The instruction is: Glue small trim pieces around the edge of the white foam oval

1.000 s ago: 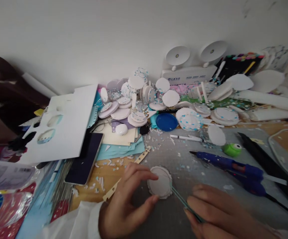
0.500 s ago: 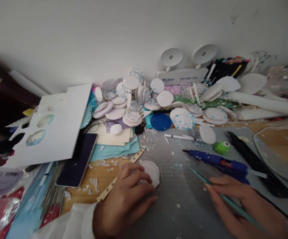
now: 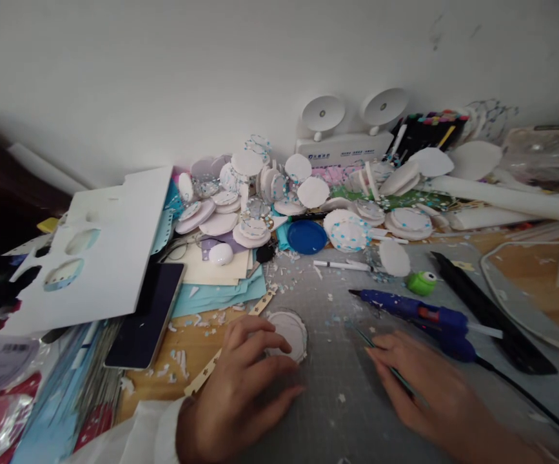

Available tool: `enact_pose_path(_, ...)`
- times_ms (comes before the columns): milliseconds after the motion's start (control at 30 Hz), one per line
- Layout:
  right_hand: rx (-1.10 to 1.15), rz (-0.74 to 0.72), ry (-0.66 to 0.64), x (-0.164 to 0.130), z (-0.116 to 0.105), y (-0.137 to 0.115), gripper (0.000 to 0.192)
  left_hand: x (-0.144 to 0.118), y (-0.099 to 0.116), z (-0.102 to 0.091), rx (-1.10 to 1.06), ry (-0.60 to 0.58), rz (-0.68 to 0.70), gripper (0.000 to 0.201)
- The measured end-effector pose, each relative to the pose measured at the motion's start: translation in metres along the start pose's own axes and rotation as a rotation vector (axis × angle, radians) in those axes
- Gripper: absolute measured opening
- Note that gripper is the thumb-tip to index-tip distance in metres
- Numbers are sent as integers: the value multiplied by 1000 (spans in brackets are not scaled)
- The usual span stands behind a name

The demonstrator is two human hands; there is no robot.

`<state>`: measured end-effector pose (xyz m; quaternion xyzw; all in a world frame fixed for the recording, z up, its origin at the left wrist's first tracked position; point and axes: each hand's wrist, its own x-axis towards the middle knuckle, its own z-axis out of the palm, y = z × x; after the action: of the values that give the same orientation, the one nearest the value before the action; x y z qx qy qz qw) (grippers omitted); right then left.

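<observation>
Pale wall [image 3: 163,77] — faintly scuffed, twin-headed lamp [image 3: 344,145], wooden tabletop [image 3: 533,274], dim light

I look out through one camera on the person's head, facing forward and down. The flat grey cutting mat [image 3: 327,419] lies close below, a small round white disc [image 3: 293,330] under mid-frame; behind the brown wooden table [image 3: 533,274], a plain pale wall [image 3: 163,77] fills the top.
</observation>
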<state>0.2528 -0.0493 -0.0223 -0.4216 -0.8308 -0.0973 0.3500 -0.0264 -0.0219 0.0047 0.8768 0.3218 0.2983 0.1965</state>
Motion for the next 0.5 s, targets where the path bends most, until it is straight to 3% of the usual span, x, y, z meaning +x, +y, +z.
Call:
enact_pose_path(233,22,-37,25,7,-8,-4,18,-1,4,-3,-71,101,-19,16)
enact_pose_path(500,92,-6,-165,38,-9,-21,36,-2,5,-4,-206,133,-116,17)
